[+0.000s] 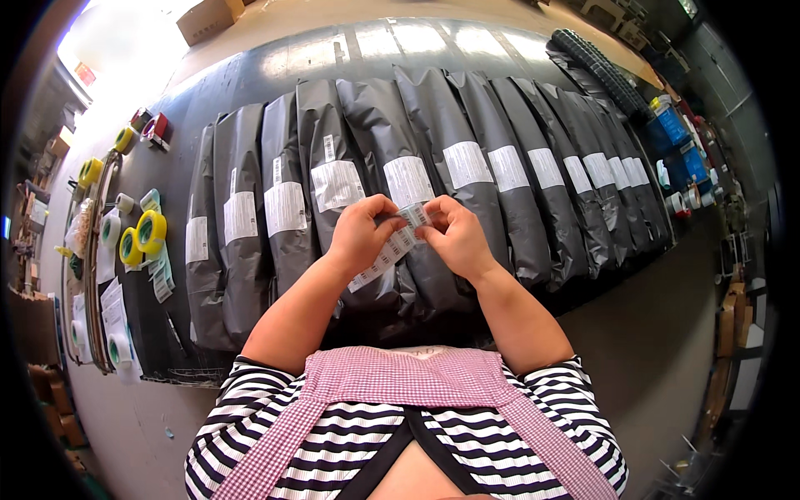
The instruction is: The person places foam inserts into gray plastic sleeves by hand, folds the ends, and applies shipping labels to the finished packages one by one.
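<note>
A long dark table fills the upper half of the frame, and a row of grey mailer bags lies side by side across it, each with a white label. At the centre of the frame your left hand and your right hand meet just above the bags. Both are pinched shut on a strip of white barcode labels: its upper end sits between your two sets of fingertips and the rest trails down toward the lower left, under your left wrist. At the left of the frame, yellow tape rolls stand on the table, well apart from your hands. Blue crates sit at the upper right.
</note>
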`<state>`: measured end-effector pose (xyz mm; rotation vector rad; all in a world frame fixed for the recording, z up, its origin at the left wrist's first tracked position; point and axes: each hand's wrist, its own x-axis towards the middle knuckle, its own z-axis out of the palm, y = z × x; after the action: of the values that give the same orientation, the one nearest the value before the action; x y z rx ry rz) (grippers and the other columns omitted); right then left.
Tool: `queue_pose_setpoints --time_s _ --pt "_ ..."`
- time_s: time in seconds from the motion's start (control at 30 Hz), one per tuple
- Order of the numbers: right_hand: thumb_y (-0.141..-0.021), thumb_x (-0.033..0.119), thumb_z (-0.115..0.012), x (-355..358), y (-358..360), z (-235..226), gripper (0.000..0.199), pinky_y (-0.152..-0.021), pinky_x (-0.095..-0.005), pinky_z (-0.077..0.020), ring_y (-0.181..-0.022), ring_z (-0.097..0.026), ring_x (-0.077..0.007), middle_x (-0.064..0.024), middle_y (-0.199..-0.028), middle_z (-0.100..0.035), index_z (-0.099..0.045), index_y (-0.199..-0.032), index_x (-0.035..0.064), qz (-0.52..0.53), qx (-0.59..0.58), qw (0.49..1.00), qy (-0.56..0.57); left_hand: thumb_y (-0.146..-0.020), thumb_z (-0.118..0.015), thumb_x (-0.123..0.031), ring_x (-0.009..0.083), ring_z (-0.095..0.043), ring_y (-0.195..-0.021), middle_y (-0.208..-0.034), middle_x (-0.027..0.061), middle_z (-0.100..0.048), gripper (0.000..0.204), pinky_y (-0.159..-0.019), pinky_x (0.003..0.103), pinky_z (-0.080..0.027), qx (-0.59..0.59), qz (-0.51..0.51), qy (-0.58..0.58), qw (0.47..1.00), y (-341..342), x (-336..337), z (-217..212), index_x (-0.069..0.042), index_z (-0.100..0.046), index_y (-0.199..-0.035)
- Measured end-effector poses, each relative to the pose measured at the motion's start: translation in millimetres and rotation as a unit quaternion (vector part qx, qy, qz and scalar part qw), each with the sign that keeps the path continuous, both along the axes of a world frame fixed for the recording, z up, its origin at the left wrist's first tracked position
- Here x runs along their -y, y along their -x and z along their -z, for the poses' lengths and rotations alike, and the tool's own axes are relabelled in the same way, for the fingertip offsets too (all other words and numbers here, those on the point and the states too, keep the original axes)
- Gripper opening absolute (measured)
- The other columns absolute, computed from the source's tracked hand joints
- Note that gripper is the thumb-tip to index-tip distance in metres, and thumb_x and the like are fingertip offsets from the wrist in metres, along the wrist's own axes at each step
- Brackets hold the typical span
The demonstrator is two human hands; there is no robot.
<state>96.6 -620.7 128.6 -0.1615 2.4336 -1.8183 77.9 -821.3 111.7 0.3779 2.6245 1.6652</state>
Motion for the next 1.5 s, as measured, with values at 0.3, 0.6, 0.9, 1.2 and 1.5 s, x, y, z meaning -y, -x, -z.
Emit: queue_pose_setpoints --time_s 0.3,0.6,0.9,1.2,1.5 --pt "-0.089 0.007 -0.075 -19 110 21 0.014 -0.071 -0.0263 -0.0504 -0.078 -0.064 -0.0113 -0.0042 -0.088 -0.072 -0.07 -0.098 -0.0019 0.053 0.036 0.98 0.188 -0.089 -0.073 -0.029 0.0331 -0.064 -0.109 -0.108 0.0134 -0.071 0.026 -0.093 0.047 -0.047 -0.066 0.097 0.201 0.973 48 -12 17 -0.005 -0.065 -0.086" --pt "-0.086 0.002 -0.075 1 217 78 0.019 -0.076 -0.0274 -0.0508 -0.085 -0.064 -0.0114 -0.0034 -0.096 -0.072 -0.069 -0.105 0.0017 -0.085 0.093 0.988 0.092 -0.097 -0.063 -0.032 0.0275 -0.029 -0.151 -0.147 0.0058 -0.056 0.027 -0.125 0.057 -0.007 -0.101 0.231 0.212 0.944 38 -44 64 -0.006 -0.059 -0.09" --pt "-0.083 0.001 -0.075 9 218 95 0.017 -0.076 -0.0272 -0.0544 -0.082 -0.067 -0.0135 -0.0061 -0.09 -0.073 -0.07 -0.1 -0.0012 -0.094 0.026 0.994 0.055 -0.096 -0.064 -0.031 0.0281 -0.029 -0.151 -0.147 0.0058 -0.056 0.027 -0.125 0.058 -0.006 -0.075 0.223 0.213 0.948 38 -43 56 -0.006 -0.057 -0.087" --pt "-0.065 0.01 -0.092 17 204 83 0.086 -0.079 -0.0306 -0.054 -0.085 -0.062 -0.0178 -0.0132 -0.119 -0.054 -0.051 -0.14 0.0057 -0.061 -0.103 0.985 -0.124 -0.095 -0.066 -0.03 0.0285 -0.029 -0.151 -0.146 0.0061 -0.056 0.025 -0.125 0.057 -0.006 -0.088 0.209 0.2 0.953 38 -41 65 -0.006 -0.057 -0.089" --pt "-0.068 0.03 -0.092 40 253 91 0.082 -0.102 -0.0426 -0.049 -0.123 -0.058 -0.034 -0.0142 -0.138 -0.056 -0.052 -0.136 0.0084 0.089 -0.016 0.975 -0.203 -0.095 -0.066 -0.028 0.0286 -0.029 -0.151 -0.145 0.0062 -0.057 0.024 -0.125 0.056 -0.006 -0.072 0.222 0.191 0.954 40 -46 59 -0.008 -0.056 -0.088"
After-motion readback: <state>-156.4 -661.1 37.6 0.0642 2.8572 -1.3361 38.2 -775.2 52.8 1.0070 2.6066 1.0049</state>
